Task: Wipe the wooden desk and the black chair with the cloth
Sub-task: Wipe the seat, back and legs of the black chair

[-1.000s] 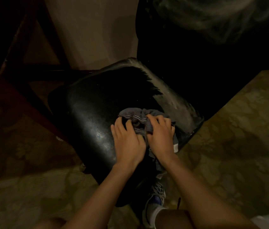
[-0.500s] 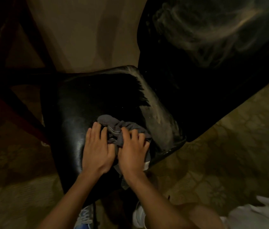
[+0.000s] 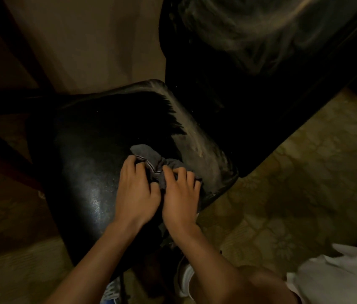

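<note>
The black chair's seat (image 3: 89, 154) fills the middle of the view, its dusty backrest (image 3: 249, 44) rising at the upper right. A crumpled grey cloth (image 3: 151, 160) lies on the seat's right half. My left hand (image 3: 137, 191) and my right hand (image 3: 180, 195) lie side by side on the cloth, fingers bent and pressing it down into the seat. Pale dust streaks the seat (image 3: 203, 154) to the right of the cloth. The desk top is not visible.
Dark reddish wooden legs (image 3: 4, 163) stand at the left, close to the seat's edge. A patterned carpet (image 3: 300, 183) covers the floor around the chair. My shoes (image 3: 112, 290) are under the seat's front edge. A beige wall (image 3: 98, 40) is behind.
Both hands slid the cloth leftward over the seat, then a little back toward its right side. The camera drifted up, showing more backrest.
</note>
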A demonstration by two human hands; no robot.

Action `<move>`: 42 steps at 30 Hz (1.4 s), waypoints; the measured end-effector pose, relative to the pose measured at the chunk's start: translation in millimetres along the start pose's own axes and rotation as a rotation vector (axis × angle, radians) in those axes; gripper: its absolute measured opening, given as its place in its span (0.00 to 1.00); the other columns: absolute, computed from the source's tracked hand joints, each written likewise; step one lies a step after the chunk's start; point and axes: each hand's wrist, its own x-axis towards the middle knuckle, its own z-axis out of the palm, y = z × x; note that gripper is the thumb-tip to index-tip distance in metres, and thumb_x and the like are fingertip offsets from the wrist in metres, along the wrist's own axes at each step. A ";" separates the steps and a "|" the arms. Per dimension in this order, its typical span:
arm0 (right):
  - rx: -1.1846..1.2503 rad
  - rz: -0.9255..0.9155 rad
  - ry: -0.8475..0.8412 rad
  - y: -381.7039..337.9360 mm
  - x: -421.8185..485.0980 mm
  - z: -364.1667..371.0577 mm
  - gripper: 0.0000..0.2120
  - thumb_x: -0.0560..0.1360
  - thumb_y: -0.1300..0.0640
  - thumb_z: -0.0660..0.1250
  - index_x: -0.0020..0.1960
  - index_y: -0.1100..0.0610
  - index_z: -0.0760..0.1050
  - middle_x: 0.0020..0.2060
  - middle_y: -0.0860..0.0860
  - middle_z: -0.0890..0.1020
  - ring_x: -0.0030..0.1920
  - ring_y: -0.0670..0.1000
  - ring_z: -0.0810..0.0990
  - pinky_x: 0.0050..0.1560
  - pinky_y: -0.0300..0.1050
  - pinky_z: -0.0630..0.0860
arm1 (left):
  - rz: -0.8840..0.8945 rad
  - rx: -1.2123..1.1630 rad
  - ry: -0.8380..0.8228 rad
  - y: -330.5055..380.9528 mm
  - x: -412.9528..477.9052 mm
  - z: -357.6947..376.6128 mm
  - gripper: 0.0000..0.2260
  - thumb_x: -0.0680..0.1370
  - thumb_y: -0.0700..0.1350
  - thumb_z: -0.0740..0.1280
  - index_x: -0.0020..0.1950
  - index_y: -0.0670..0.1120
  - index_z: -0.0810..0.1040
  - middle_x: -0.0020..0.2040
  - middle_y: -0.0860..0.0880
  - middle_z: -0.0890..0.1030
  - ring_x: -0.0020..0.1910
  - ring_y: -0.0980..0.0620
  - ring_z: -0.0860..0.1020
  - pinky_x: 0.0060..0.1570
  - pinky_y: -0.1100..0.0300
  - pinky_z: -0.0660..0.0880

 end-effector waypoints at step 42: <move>0.075 -0.387 -0.146 67.2 72.4 6.7 0.35 0.66 0.58 0.78 0.72 0.54 0.72 0.69 0.51 0.76 0.71 0.53 0.72 0.68 0.58 0.68 | 0.113 0.591 -0.127 -5.8 -5.2 37.8 0.31 0.77 0.64 0.56 0.68 0.43 0.74 0.72 0.37 0.70 0.78 0.34 0.56 0.74 0.30 0.49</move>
